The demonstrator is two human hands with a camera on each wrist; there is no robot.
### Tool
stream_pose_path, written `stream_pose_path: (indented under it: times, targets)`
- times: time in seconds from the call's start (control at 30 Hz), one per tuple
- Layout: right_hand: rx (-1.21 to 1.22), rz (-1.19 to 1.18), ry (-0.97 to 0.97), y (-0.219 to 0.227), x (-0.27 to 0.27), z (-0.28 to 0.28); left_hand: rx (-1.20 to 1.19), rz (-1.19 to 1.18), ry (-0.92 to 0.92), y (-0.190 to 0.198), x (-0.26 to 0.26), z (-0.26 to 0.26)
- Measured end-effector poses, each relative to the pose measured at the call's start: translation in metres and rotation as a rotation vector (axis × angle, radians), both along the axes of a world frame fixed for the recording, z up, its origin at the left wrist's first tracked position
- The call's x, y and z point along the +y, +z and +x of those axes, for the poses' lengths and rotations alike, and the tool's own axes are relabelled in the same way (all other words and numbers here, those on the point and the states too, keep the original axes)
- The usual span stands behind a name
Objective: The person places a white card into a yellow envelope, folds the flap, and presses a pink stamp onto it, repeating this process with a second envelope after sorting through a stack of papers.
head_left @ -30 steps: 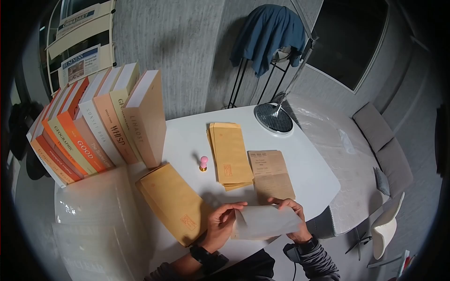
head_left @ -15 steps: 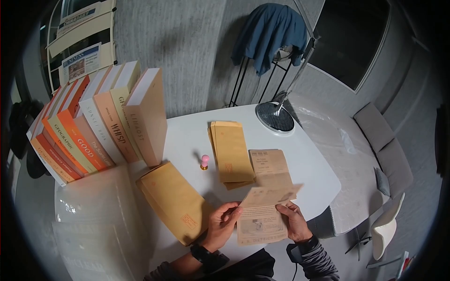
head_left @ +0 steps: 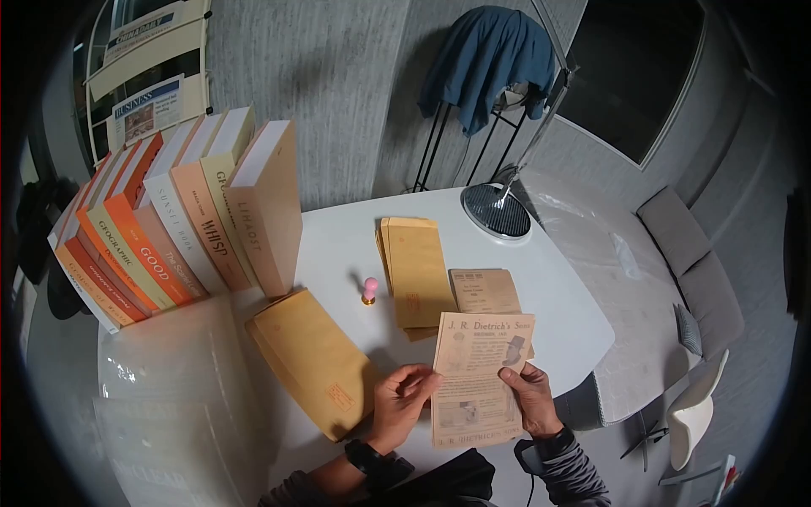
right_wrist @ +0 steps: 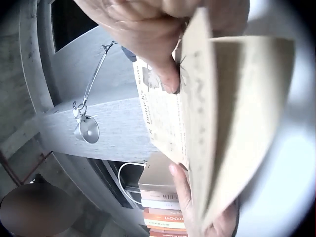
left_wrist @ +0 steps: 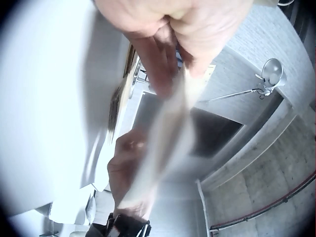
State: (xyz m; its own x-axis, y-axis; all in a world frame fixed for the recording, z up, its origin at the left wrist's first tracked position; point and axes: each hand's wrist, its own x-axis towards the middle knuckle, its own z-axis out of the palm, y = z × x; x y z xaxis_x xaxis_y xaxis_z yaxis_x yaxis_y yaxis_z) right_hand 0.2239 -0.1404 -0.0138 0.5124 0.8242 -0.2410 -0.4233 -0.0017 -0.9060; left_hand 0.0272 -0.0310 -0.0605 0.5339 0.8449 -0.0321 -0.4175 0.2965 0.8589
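Note:
Both hands hold a brown printed sheet (head_left: 480, 384) headed "J. R. Dietrich's Sons" above the near edge of the white table. My left hand (head_left: 400, 406) pinches its left edge; my right hand (head_left: 534, 400) grips the right edge, thumb on the printed face. In the right wrist view the paper (right_wrist: 197, 123) shows folded layers spread apart at one side. Behind it on the table lies another brown printed paper (head_left: 486, 290), partly covered. A stack of yellow envelopes (head_left: 418, 270) is beside that, and more envelopes (head_left: 314, 359) lie left of my left hand.
A pink-handled stamp (head_left: 370, 290) stands between the envelope piles. Upright books (head_left: 194, 211) line the left side, with clear plastic (head_left: 169, 372) in front. A lamp base (head_left: 497, 211) sits at the table's back right.
The plain pale side of the held paper has given way to its printed side. Its top part, folded forward half a second ago, now stands up, and the sheet looks taller.

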Motion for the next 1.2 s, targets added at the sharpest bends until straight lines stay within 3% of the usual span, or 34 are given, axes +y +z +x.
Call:
stream_pose_path:
  times: [0.07, 0.17, 0.27, 0.47, 0.77, 1.07, 1.2]
  targets:
    - [-0.007, 0.005, 0.002, 0.0, -0.001, 0.0, -0.086, -0.115, 0.048, 0.006, -0.002, 0.005]
    - [-0.007, 0.024, 0.037, -0.009, -0.006, 0.01, 0.078, 0.036, -0.137, -0.002, 0.001, -0.002]
    - [0.009, 0.017, 0.041, -0.013, -0.009, 0.017, 0.148, 0.102, -0.154, -0.001, 0.0, -0.005]
    - [-0.086, 0.025, -0.054, -0.007, -0.006, 0.01, 0.127, 0.014, -0.046, -0.001, -0.001, -0.001]
    - [-0.086, 0.044, -0.029, -0.025, -0.017, 0.031, 0.066, -0.043, 0.073, -0.005, -0.001, 0.005]
    - [-0.008, 0.024, -0.047, -0.011, -0.011, 0.019, 0.156, 0.052, 0.009, -0.002, 0.0, 0.0]
    - [-0.001, 0.036, 0.003, -0.003, -0.004, 0.003, 0.058, -0.008, -0.039, 0.002, -0.002, 0.002]
